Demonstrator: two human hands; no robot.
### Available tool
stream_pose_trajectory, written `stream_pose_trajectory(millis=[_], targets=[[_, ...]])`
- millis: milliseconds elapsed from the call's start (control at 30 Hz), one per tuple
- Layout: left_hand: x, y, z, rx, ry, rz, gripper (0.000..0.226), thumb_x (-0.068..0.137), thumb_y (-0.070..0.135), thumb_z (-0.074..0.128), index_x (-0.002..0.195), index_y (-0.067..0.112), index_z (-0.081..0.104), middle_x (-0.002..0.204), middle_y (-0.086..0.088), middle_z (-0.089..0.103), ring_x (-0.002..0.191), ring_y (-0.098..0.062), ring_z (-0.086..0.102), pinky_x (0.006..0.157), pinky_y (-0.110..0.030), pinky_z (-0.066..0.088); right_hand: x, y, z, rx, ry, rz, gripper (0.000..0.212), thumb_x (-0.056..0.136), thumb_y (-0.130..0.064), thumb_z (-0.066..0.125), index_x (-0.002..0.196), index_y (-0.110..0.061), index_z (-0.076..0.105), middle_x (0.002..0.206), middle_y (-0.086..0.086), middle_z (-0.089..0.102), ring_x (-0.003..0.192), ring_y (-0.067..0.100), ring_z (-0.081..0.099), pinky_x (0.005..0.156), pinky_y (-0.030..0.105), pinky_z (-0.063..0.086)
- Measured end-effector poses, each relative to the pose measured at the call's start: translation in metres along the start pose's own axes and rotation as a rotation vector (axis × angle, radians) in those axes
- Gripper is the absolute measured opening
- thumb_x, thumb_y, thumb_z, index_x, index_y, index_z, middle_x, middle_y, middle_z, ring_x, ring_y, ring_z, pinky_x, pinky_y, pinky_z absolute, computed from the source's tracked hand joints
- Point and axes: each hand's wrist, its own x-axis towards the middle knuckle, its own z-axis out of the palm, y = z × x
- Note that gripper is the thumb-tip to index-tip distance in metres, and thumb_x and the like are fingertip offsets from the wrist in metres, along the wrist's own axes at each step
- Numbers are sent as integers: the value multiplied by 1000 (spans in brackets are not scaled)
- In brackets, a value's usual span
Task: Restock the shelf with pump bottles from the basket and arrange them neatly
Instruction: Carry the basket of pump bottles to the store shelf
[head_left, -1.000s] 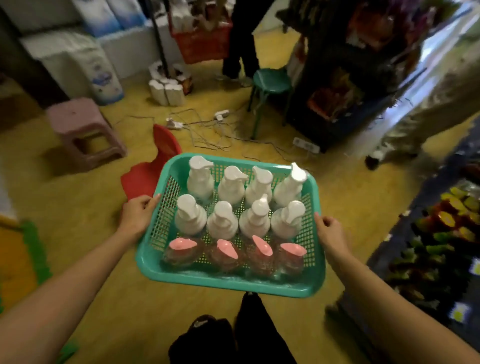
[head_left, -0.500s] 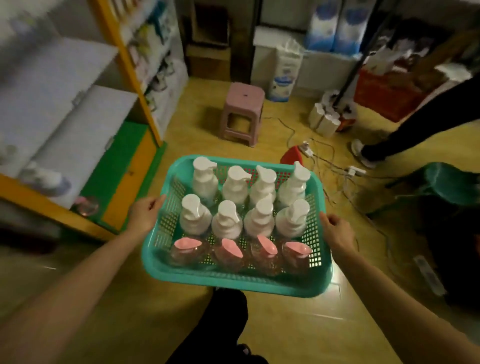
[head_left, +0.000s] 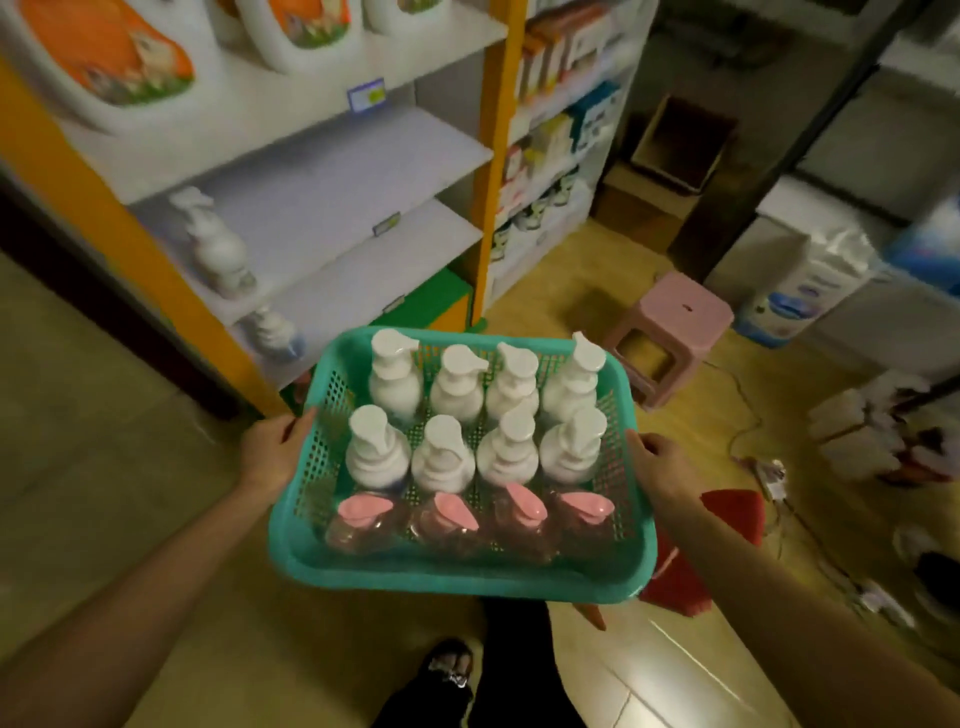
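The scene was a dim shop aisle with a yellowish floor and an orange-framed shelf filling the upper left of the frame, its white boards mostly bare.

At centre frame, the left hand was closed on the left rim of a teal mesh basket, fingers curled over the edge; the right hand gripped the right rim the same way, so the basket hung level between them above the floor. Inside stood twelve pump bottles in three rows: eight white pump bottles in the two farther rows, and four clear bottles with pink pump heads along the near edge, all upright and packed closely.

Beyond the basket, a few similar white bottles already stood at the left of the shelf boards. A pink stool sat on the floor at right of centre.

The bottles looked like rigid plastic, smooth and likely a little slippery, and moderately heavy if full. The pump heads seemed the weak point; each would probably be best taken around the body or the neck below the spout.
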Motion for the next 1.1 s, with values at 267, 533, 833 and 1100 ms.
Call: stream_pose_trajectory(millis=[267,533,833,1100], targets=[[15,-6,-12,-103,185,-200,44,93,28,47,71,-8,61,68,-23,60,64,-21,49,56,-34,38,97,-97,45,-95,-238,-163,34,92,-36,45,101,-8,63,97,13,61,89,28,57,84,36,45],[33,-23,-15,-13,323,-327,50,94,33,42,60,-2,53,59,-20,56,57,-25,49,53,-33,35,149,-171,101,-233,-392,-288,38,94,-37,41,106,-8,62,99,10,61,86,24,54,76,30,41],[60,-34,-5,-22,385,-448,48,94,25,44,63,-11,54,53,-16,51,50,-20,42,43,-15,34,190,-210,150,-287,-443,-382,35,93,-36,44,97,-8,65,90,10,63,77,21,54,66,26,36],[88,-27,23,-29,408,-529,51,94,29,43,67,-13,55,60,-26,58,50,-22,46,47,-31,32,240,-227,169,-324,-486,-443,32,93,-31,46,94,-5,65,82,10,61,74,22,54,63,27,37]])
